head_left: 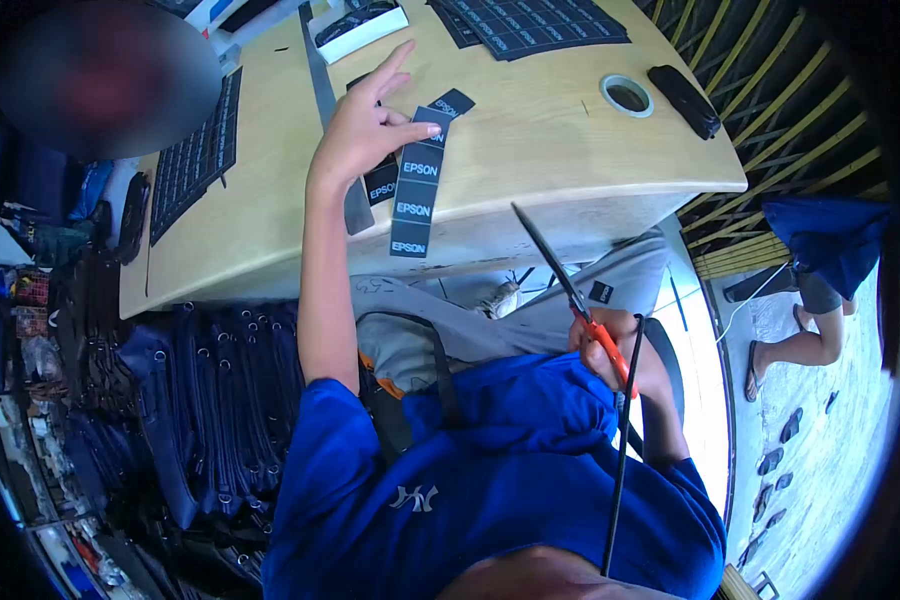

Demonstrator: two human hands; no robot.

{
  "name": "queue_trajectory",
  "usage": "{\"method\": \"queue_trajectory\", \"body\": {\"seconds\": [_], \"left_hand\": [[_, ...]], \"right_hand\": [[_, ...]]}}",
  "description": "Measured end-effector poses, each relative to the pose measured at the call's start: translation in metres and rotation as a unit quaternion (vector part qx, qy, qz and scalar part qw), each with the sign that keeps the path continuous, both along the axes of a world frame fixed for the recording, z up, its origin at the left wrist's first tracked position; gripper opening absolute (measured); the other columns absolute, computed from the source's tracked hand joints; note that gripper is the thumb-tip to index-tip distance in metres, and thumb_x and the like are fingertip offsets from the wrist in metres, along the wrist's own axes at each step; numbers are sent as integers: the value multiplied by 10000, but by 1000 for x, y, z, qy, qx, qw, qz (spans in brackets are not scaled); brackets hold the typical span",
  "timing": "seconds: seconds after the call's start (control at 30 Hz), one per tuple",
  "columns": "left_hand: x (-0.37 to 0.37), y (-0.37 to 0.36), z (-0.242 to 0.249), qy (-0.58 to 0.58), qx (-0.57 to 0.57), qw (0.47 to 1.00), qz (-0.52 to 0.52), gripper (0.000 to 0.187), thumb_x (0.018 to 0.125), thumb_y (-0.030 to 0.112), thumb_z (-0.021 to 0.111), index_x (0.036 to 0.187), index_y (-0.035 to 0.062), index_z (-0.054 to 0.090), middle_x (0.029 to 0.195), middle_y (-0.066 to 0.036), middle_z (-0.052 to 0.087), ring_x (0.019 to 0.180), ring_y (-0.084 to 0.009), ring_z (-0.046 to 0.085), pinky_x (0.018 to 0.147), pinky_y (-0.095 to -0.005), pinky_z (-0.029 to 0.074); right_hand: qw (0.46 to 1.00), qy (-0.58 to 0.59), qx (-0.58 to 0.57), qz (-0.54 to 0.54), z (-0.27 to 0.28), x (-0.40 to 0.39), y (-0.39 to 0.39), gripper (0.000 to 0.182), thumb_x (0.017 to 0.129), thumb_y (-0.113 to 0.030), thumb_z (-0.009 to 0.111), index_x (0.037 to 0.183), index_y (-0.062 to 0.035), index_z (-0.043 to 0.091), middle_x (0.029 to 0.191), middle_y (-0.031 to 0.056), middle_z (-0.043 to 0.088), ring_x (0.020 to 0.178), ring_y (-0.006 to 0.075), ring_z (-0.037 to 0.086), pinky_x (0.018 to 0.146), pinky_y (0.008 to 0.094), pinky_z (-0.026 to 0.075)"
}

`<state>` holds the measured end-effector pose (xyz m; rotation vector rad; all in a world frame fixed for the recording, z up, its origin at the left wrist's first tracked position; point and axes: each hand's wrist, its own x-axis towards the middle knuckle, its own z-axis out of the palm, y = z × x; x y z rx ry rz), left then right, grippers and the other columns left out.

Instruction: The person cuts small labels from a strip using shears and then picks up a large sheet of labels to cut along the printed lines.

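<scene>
My left hand (355,135) is over the table's front edge, its thumb on the upper part of a dark EPSON label strip (413,209) and its other visible fingers stretched out. The strip's lower end extends past the edge. Another EPSON piece (453,103) lies behind the strip's top, and a further one (381,184) is partly hidden beside it. Lower right, my right hand (610,350) grips scissors (600,335) by their orange handle, blades pointing up and left toward the table. A small dark piece (601,292) lies on my trouser leg.
The wooden table (530,140) bears label sheets (535,25), a tape roll (627,95), a dark case (684,101), a white box (362,30) and a long metal ruler (322,85). Dark straps (220,400) hang at left. A person's leg (805,350) is at right.
</scene>
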<state>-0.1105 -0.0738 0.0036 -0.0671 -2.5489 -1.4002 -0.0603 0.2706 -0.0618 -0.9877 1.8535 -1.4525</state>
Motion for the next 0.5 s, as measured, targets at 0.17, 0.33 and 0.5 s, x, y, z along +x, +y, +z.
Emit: {"method": "queue_trajectory", "body": {"seconds": [0.17, 0.33, 0.5], "left_hand": [[40, 35, 12, 2, 155, 987, -35, 729, 657, -21, 744, 1304, 22, 411, 1096, -160, 592, 635, -38, 532, 607, -180, 466], [79, 83, 9, -22, 231, 971, -62, 650, 666, -99, 705, 1251, -21, 434, 990, -118, 601, 665, -27, 501, 597, -167, 469], [91, 99, -7, 7, 277, 960, -30, 584, 681, -57, 724, 1204, -11, 468, 955, -120, 601, 699, -49, 540, 643, -185, 495]], "right_hand": [[981, -85, -94, -149, -5, 6, -38, 262, 855, -233, 606, 822, 20, 547, 701, 48, 557, 664, 123, 548, 618, 261, 441], [949, 4, -228, -220, 5, -1, -73, 245, 819, -153, 662, 933, 33, 551, 764, 36, 577, 733, 76, 564, 648, 211, 452], [957, -113, -171, -204, 23, 7, -76, 188, 781, -38, 677, 906, 19, 548, 756, -13, 550, 659, -1, 492, 543, 155, 380]]}}
